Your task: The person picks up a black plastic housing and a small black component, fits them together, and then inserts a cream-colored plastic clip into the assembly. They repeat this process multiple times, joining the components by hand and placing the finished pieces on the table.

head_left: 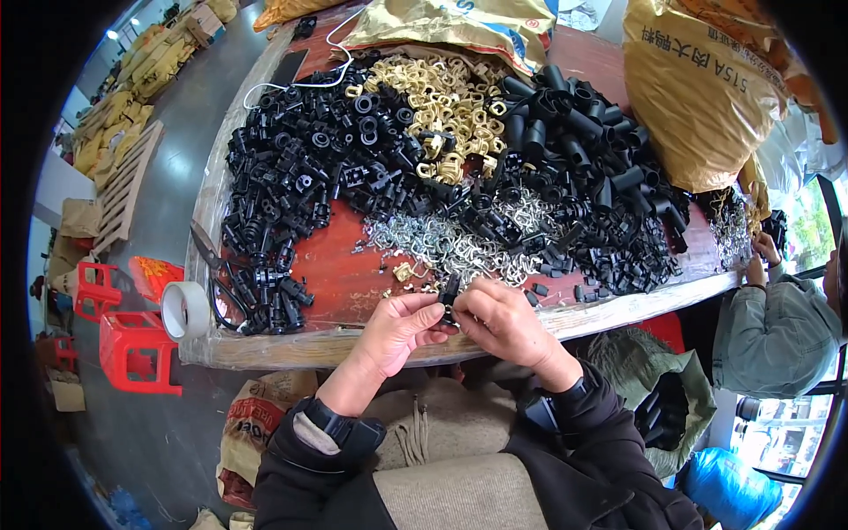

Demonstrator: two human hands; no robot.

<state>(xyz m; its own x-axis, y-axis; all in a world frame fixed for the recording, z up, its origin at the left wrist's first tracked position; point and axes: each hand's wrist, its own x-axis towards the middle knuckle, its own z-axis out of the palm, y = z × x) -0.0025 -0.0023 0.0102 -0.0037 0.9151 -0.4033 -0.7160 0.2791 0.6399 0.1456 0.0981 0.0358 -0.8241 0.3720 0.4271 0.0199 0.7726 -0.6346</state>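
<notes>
grip: left hand (396, 334) and right hand (505, 323) both pinching one small black part (451, 286), at the near edge of the worktop (322, 265). clock centred on the hands. progress: that piece looks mid-work; can't tell if any are finished. plenty left loose: black fittings (305, 168) at 11, yellow rings (452, 99) at 12, metal hooks (473, 252) just past 12, black tubes (579, 125) at 1. writing: print on gold bag (415, 26) at 12, yellow-brown bag (698, 119) between 1 and 2, sack (256, 424) at 8. none discernible on the part.
</notes>
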